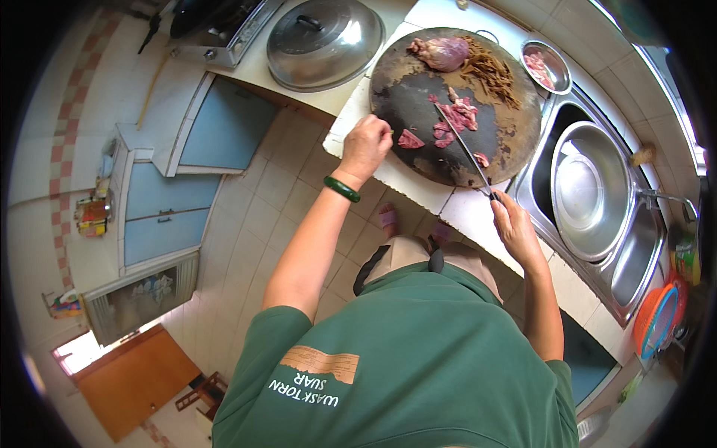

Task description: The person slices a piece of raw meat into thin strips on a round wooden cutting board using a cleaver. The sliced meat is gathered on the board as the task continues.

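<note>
My right hand point(514, 228) grips the black handle of a kitchen knife point(460, 141). Its blade slants across a round, dark-stained chopping board point(403, 95), the tip among a small heap of sliced raw meat point(460, 115). My left hand point(367, 144), with a green bangle on the wrist, is curled with fingers together at the board's near-left edge; I see nothing held in it. Beside it lies a flat piece of red meat point(410, 139). A small scrap of meat point(481, 160) is right of the blade. At the back rest a larger raw meat chunk point(442, 54) and brown strips point(490, 71).
A steel bowl point(564, 71) with pale meat pieces stands right of the board. A large steel basin point(594, 224) sits over the double sink point(636, 274), beside the faucet point(669, 196). A domed lid point(325, 47) lies left, near the stove point(224, 33). Plastic baskets point(650, 322) stand far right.
</note>
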`<move>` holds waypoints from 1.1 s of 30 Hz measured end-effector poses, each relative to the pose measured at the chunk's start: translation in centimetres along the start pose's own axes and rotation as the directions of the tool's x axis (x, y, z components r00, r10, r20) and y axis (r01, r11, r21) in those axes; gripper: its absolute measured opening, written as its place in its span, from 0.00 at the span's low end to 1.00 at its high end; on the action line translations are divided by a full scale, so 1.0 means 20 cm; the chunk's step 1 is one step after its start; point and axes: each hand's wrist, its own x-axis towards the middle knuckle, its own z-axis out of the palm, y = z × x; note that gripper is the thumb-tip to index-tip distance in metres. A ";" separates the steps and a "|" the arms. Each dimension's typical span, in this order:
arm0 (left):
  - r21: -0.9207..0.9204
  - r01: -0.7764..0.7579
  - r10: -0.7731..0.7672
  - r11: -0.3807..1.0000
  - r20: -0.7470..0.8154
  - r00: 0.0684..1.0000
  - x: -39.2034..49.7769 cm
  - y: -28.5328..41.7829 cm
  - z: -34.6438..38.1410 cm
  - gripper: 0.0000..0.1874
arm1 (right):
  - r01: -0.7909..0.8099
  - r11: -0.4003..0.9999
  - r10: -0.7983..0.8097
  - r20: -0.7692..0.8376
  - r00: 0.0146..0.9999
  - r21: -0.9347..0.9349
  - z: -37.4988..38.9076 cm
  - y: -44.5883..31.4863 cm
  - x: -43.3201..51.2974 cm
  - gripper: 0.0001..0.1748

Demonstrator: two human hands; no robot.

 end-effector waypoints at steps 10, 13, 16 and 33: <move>-0.350 -0.128 0.132 0.928 -0.013 0.991 0.16 0.53 0.28 0.03 | 0.097 0.991 -0.124 -0.333 0.935 -0.097 -0.32 -0.02 -0.02 0.21; -0.367 -0.178 0.205 0.913 0.035 0.978 0.27 0.68 0.51 0.03 | 0.120 0.990 -0.142 -0.408 0.902 -0.081 -0.38 0.00 -0.06 0.21; -0.364 -0.233 0.299 0.902 0.137 0.944 0.42 0.74 0.73 0.02 | 0.146 0.989 -0.144 -0.440 0.887 -0.031 -0.40 0.03 -0.12 0.21; -0.364 -0.097 -0.011 0.926 -0.283 0.959 0.25 0.37 0.23 0.06 | 0.164 0.986 -0.153 -0.272 0.950 0.017 -0.21 0.05 -0.12 0.20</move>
